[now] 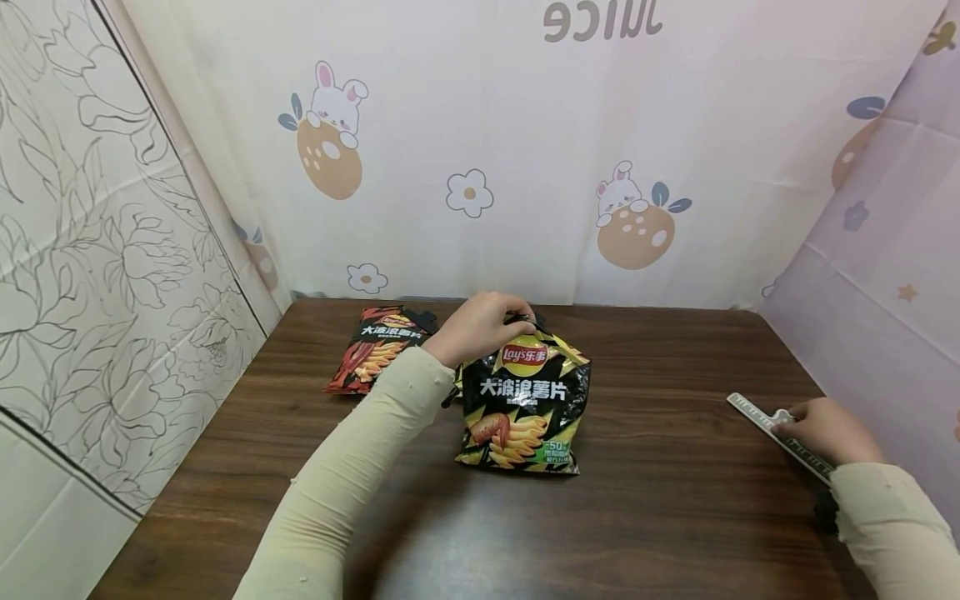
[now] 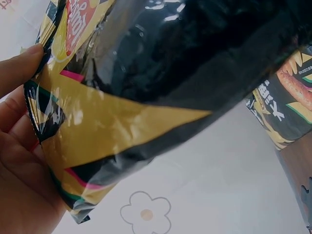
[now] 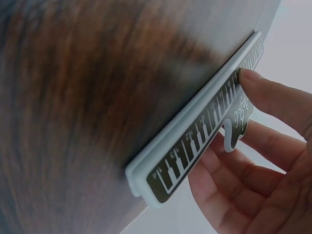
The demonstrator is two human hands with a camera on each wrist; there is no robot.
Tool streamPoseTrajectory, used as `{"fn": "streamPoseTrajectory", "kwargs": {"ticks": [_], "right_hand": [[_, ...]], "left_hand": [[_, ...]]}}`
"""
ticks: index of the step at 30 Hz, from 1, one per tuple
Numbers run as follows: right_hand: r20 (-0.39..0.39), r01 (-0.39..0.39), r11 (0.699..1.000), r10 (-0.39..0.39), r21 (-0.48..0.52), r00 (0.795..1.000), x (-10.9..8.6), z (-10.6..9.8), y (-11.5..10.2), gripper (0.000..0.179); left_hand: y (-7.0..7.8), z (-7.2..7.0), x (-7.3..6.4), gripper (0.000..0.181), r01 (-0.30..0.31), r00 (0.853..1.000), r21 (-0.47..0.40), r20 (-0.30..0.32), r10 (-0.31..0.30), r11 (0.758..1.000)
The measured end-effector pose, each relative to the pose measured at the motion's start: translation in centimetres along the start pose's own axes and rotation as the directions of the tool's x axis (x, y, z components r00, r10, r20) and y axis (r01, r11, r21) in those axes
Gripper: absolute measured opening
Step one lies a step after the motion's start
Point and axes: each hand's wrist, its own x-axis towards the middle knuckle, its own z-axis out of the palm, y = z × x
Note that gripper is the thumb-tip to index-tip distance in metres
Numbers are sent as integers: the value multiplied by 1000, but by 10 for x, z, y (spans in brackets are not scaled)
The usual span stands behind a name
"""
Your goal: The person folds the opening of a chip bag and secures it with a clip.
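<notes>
In the head view my left hand [image 1: 491, 325] pinches the top edge of a black and yellow chip bag [image 1: 525, 400], which stands upright mid-table. The left wrist view shows the thumb and fingers on either side of that crimped edge. At the right, my right hand [image 1: 836, 429] grips a long ruler clip [image 1: 757, 414] with white edges and numbered markings. Close up in the right wrist view, thumb and fingers pinch the clip [image 3: 200, 124] near its shaped handle, low over the wood.
A red and black chip bag [image 1: 382, 342] lies at the back left of the brown table [image 1: 660, 517]. Part of another bag shows behind the upright one. A printed curtain [image 1: 480, 125] hangs along the back edge, with a flowered panel [image 1: 112, 233] at the left.
</notes>
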Motion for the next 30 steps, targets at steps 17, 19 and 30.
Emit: {"fn": "streamPoseTrajectory", "kwargs": {"ticks": [17,19,30], "right_hand": [[-29,14,1000,-14,4,1000,0,-3,6,39],[-29,17,1000,-17,3,999,0,-4,6,40],[21,25,999,-26,37,999,-1,-10,0,37]], "left_hand": [[2,-1,1,18,-9,1000,-4,4,9,1000],[2,-2,1,18,-10,1000,0,0,10,1000],[2,0,-2,18,-16,1000,2,-4,16,1000]]}}
